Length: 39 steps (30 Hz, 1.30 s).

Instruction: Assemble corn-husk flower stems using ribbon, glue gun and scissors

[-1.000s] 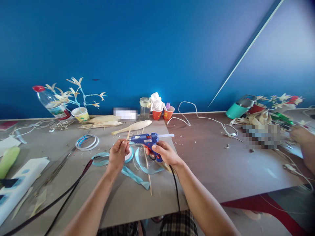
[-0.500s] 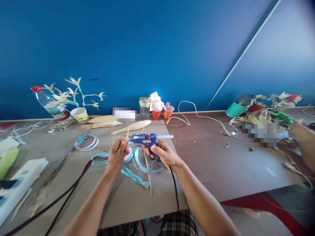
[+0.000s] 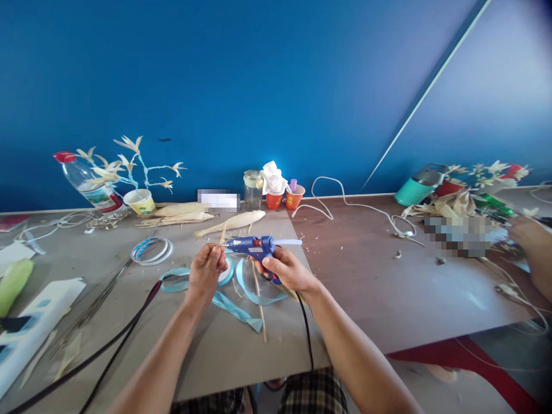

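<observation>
Both forearms reach in from the near edge of the desk (image 3: 224,356) and meet over its middle. The left hand (image 3: 207,270) is curled into a narrow pinch on a thin, pale straw sliver (image 3: 223,234) that stands nearly upright. The right hand (image 3: 288,270) is wrapped round the grip of a blue plastic glue gun (image 3: 252,246), forefinger at the front of the grip. The gun lies level, with its nozzle pointing left and touching the sliver just above the left fingertips. A clear glue stick juts from its back end.

A black cord (image 3: 308,336) runs from the gun over the near edge. Under the hands lie a glossy light-blue ribbon (image 3: 237,310) in loose curls and a slim wooden stick (image 3: 260,307). A flat ring of tape (image 3: 152,250) lies towards the left edge. Dry, tapered husks (image 3: 233,221) lie nearer the far edge.

Bare brown board lies open to the right of the hands. Another person's hand (image 3: 532,244) works at the right edge.
</observation>
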Available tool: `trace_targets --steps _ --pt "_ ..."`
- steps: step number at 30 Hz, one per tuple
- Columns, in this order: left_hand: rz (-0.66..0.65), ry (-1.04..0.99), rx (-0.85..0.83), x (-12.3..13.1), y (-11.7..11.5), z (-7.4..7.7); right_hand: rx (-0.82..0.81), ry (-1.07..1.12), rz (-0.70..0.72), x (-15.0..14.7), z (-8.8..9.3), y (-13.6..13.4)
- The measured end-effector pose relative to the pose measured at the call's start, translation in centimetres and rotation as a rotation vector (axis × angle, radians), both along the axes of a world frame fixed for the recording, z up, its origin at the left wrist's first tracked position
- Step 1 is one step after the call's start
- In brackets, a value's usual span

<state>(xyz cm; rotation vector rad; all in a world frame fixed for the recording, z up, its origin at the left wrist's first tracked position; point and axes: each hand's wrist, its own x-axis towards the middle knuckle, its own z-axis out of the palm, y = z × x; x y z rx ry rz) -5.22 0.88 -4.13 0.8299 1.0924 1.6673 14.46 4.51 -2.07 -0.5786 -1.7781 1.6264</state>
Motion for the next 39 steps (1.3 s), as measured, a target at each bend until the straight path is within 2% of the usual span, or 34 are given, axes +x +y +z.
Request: trace_targets --steps 7,18,39 --pt "-0.013 -0.006 0.005 0.05 -0.02 0.01 0.012 0.026 0.003 0.03 0.01 0.08" --pt "0.035 -0.009 -0.034 0.52 0.01 0.76 0.006 0.009 -0.001 0.11 -0.28 0.19" --pt "-0.001 -0.054 0.006 0.35 -0.12 0.61 0.007 -0.019 0.007 0.01 0.38 -0.03"
